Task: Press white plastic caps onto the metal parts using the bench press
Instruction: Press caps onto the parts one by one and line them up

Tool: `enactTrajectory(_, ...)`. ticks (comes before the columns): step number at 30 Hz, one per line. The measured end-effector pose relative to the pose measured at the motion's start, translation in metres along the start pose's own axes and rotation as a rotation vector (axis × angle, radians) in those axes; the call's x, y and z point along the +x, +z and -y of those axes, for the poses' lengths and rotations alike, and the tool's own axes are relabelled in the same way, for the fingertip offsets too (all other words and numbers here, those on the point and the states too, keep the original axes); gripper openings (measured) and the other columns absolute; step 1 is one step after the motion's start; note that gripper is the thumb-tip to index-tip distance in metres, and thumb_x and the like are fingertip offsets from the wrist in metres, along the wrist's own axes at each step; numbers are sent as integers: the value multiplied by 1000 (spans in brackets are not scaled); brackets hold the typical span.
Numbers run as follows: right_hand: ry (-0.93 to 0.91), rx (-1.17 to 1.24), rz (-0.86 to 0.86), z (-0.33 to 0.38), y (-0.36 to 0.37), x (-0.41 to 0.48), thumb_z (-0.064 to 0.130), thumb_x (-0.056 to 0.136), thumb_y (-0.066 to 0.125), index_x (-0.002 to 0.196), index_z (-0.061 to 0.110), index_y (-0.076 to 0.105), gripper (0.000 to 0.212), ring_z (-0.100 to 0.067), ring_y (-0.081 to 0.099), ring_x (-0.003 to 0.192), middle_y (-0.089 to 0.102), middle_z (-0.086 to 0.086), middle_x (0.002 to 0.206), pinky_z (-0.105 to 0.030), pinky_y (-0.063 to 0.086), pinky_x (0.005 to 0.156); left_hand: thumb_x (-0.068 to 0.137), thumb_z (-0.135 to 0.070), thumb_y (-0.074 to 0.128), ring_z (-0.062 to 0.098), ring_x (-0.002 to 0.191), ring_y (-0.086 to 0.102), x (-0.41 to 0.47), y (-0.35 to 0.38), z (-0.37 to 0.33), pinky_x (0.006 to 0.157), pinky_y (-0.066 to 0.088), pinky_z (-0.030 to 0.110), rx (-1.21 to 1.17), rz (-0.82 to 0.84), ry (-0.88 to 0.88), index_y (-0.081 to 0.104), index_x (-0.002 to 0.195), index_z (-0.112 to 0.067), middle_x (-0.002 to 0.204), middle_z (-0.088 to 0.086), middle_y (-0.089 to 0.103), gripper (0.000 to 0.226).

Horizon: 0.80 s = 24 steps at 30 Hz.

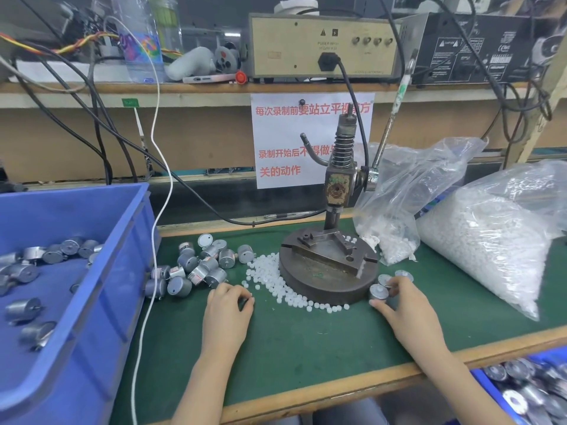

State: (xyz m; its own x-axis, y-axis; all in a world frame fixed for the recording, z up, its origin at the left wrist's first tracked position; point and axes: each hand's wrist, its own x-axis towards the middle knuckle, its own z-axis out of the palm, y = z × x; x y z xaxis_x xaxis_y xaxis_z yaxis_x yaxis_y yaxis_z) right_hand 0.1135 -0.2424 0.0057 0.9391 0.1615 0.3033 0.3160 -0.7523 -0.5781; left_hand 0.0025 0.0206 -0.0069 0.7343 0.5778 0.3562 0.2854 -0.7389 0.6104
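Left hand (pixel 228 302) is knuckles up on the green mat (pixel 306 348), fingers curled down at the near edge of the scattered white caps (pixel 276 279). Something dark shows at the fingertips; cannot tell whether they pinch it.

Right hand (pixel 399 302) grips a metal part (pixel 378 292), thumb on its near side and fingers over the top. The part stands on the mat against the press base. Two more metal parts (pixel 404 274) sit just past the right fingers.

Bench press (pixel 328 280) stands between the hands and beyond them, with its ram raised. Caps curve round the base on the left hand's side.

Loose metal parts (pixel 196 265) are heaped just beyond the left hand. Blue bin (pixel 92 271) is outboard of the left hand and holds more parts. Clear bags of caps (pixel 491 240) lie beyond and outboard of the right hand.
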Motion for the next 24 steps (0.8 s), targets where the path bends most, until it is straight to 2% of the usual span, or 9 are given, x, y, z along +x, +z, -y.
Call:
enactTrajectory(5,38,-122,-39,1,-1,8,24,80,72,107,0,55,40,-37,52,97,59,-18,104,-43,42,79,86,-18,62,15,91,42,0,0,1,71,28,20,-16,2,-4,67,88,-13,87,-6,47,8)
enactTrajectory(9,-149,-123,-176,11,2,-2,8,73,77,102,-4,62,34,-41,55,83,60,-20,91,-44,45,72,85,-21,64,15,92,47,1,-1,2,68,28,20,-49,20,-27,66,84,-16,86,-8,48,6)
enactTrajectory(13,-221,-14,-48,44,10,-6,12,85,63,98,7,64,14,-25,52,89,55,-2,91,-30,36,74,83,-24,64,13,92,48,1,-2,3,69,31,20,-62,59,-19,65,80,-20,86,-11,49,5)
enactTrajectory(17,-392,68,49,97,33,-5,17,89,55,104,13,64,17,-16,50,96,55,3,99,-20,30,75,80,-32,66,10,92,46,1,-5,3,78,33,21,-27,139,49,62,76,-31,85,-17,46,6)
enactTrajectory(21,-564,104,249,149,67,-3,17,93,48,119,13,58,28,-18,46,110,55,-3,115,-21,30,87,78,-37,64,12,97,44,2,-6,4,77,27,23,13,198,75,64,83,-31,92,-17,47,8)
enactTrajectory(24,-565,126,437,184,90,1,10,94,41,126,11,53,34,-22,43,118,52,-8,124,-27,29,96,78,-36,61,20,101,46,1,-4,4,77,29,27,66,179,86,62,104,-23,105,-7,56,29)
